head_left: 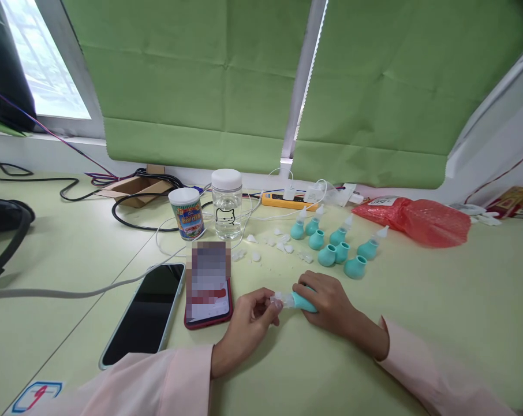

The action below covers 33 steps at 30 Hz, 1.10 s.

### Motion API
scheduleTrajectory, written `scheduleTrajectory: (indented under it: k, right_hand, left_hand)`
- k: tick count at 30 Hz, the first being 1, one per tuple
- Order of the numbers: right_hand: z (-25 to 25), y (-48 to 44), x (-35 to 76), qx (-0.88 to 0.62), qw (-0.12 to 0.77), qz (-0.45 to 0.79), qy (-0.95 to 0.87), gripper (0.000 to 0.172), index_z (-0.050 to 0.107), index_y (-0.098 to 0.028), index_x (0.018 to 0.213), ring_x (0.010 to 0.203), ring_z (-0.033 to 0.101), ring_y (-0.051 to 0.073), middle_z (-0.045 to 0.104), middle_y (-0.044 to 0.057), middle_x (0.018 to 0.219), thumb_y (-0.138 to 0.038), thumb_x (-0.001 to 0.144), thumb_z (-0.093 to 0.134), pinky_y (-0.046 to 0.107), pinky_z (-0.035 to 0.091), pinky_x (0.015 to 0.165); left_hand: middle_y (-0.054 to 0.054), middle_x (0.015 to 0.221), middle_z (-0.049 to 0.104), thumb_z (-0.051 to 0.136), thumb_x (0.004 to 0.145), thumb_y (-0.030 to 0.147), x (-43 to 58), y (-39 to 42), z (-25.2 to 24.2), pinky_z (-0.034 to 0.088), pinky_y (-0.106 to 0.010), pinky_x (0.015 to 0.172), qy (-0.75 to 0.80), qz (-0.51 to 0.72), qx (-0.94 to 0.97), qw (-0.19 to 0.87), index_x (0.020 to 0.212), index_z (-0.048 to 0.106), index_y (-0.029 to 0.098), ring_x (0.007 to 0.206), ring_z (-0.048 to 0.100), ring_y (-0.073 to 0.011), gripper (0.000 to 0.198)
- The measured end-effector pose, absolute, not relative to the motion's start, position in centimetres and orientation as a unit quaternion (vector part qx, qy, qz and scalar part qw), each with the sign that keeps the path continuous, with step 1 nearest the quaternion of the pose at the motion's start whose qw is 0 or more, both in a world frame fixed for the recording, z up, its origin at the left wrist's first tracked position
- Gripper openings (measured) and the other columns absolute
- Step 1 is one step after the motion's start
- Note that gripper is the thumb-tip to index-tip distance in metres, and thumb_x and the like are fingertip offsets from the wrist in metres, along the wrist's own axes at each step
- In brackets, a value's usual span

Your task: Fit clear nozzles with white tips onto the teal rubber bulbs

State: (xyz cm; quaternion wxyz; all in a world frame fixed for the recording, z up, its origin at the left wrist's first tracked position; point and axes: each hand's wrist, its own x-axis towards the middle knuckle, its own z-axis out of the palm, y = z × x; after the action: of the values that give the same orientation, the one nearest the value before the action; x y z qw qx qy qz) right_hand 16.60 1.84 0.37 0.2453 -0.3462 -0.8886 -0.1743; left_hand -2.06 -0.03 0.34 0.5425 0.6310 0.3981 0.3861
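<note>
My right hand (324, 297) is wrapped round a teal rubber bulb (305, 301), which lies on its side just above the table. A clear plastic nozzle piece (284, 300) sticks out of the bulb's left end. The thumb and fingers of my left hand (255, 315) pinch that clear piece. Whether it is fully seated in the bulb I cannot tell. Beyond my right hand stand several more teal bulbs: some, like one bulb (355, 267), have an open neck, others carry a clear pointed tip (381, 232). Small whitish plastic pieces (283, 247) lie scattered left of them.
Left of my hands lie a phone in a red case (208, 289) and a black-screened phone (146, 312). Behind them stand a snack tub (187, 215) and a clear jar (227, 208). A red plastic bag (434, 222), a yellow power strip (283, 201) and cables line the back.
</note>
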Motion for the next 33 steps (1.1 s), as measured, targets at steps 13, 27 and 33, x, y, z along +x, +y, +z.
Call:
scheduleTrajectory:
  k: [13, 27, 33]
  right_hand:
    - [0.6, 1.1, 16.2, -0.397, 0.201, 0.015, -0.895, 0.014, 0.051, -0.018, 0.066, 0.050, 0.044, 0.012, 0.054, 0.001, 0.058, -0.012, 0.058, 0.043, 0.024, 0.023, 0.046]
    - [1.8, 0.4, 15.5, -0.492, 0.229, 0.454, -0.707, 0.016, 0.052, -0.018, 0.064, 0.057, 0.050, 0.013, 0.054, -0.003, 0.060, -0.012, 0.049, 0.052, 0.021, 0.040, 0.049]
    - [2.6, 0.4, 15.3, -0.465, 0.224, 0.480, -0.709, 0.011, 0.054, -0.018, 0.067, 0.060, 0.050, 0.013, 0.053, -0.002, 0.062, -0.023, 0.059, 0.059, 0.022, 0.041, 0.052]
  left_hand:
    - [-0.001, 0.063, 0.053, 0.049, 0.079, 0.032, -2.1, 0.0, 0.1, 0.038, -0.022, 0.060, 0.370, 0.382, 0.663, 0.527, 0.066, 0.058, 0.013, 0.063, 0.049, -0.0141, 0.024]
    - [0.000, 0.061, 0.047, 0.049, 0.079, 0.031, -2.3, -0.4, 1.3, 0.037, -0.021, 0.058, 0.330, 0.391, 0.670, 0.539, 0.064, 0.054, 0.014, 0.061, 0.043, -0.0124, 0.024]
    - [-0.002, 0.064, 0.053, 0.053, 0.077, 0.031, -2.0, -0.1, 1.0, 0.041, -0.022, 0.058, 0.344, 0.420, 0.643, 0.541, 0.071, 0.058, 0.014, 0.062, 0.049, -0.0134, 0.019]
